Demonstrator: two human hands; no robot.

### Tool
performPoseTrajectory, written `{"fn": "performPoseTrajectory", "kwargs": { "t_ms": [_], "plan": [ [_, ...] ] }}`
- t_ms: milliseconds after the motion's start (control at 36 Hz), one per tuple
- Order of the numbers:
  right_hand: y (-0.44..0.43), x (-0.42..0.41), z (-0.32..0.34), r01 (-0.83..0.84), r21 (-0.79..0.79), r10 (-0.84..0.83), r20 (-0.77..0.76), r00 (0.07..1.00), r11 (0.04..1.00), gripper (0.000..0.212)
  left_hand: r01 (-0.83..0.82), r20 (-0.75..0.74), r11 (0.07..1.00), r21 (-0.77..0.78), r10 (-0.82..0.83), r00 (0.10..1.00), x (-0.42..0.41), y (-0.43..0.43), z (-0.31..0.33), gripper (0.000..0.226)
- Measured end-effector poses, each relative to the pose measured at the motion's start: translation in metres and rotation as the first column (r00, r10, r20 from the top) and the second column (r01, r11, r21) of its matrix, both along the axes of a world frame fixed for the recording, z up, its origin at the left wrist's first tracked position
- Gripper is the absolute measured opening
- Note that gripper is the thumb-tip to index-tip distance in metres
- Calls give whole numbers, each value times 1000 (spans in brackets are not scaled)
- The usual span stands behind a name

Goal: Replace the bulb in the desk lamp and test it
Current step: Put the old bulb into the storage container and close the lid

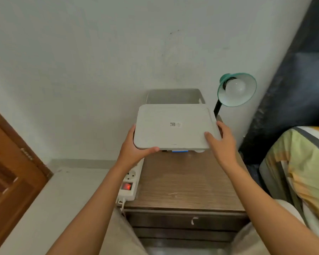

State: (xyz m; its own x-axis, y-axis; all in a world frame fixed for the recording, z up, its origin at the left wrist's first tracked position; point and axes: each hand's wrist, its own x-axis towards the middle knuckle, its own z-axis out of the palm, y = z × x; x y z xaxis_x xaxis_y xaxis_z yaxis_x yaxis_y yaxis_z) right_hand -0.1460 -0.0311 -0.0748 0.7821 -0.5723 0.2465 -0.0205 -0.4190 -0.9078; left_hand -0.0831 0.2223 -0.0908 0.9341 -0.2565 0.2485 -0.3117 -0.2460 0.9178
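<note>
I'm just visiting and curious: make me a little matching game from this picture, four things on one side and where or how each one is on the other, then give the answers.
Things:
1. white lid
2. bulb
3. power strip
4. wooden door

Descriptions:
A. sits unlit inside the green lamp shade
B. stands at the left edge of the view
C. lies along the left edge of the nightstand, its red switch glowing
D. held at both ends by the left hand and right hand

Pairs: 1-D, 2-A, 3-C, 4-B
</note>
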Motion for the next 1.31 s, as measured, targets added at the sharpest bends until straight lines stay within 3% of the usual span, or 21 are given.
{"fn": "performPoseTrajectory", "kwargs": {
  "t_ms": [111,278,556,694,806,1000,1139,1306],
  "plan": [
    [1,-47,-35,32,-38,-34,-64,997,999,56,32,-85,998,57,-27,996,-42,-2,-34,93],
    [1,-97,-84,89,-19,-91,-187,978,996,55,96,-142,984,153,-74,987,-86,-9,-72,86],
    [-2,-106,-114,29,-110,-69,-386,920,994,58,102,-165,930,354,-46,985,-90,-10,-100,88],
    [-3,-98,-112,-36,-208,-66,-464,883,977,55,137,-211,817,560,-19,977,-83,-11,-108,117],
    [-2,-97,-109,-52,-241,-77,-498,864,969,54,119,-208,790,601,12,978,-80,-10,-108,121],
    [0,-93,-106,-42,-243,-92,-516,852,969,53,160,-288,822,547,5,958,-77,-16,-99,111],
    [-9,-74,-98,-47,-221,-88,-560,824,974,53,38,-219,906,421,61,974,-50,-28,-75,67],
    [-18,-25,-78,-42,-199,-66,-508,859,979,42,-94,-139,931,353,152,979,25,-43,-27,70]
  ]
}}
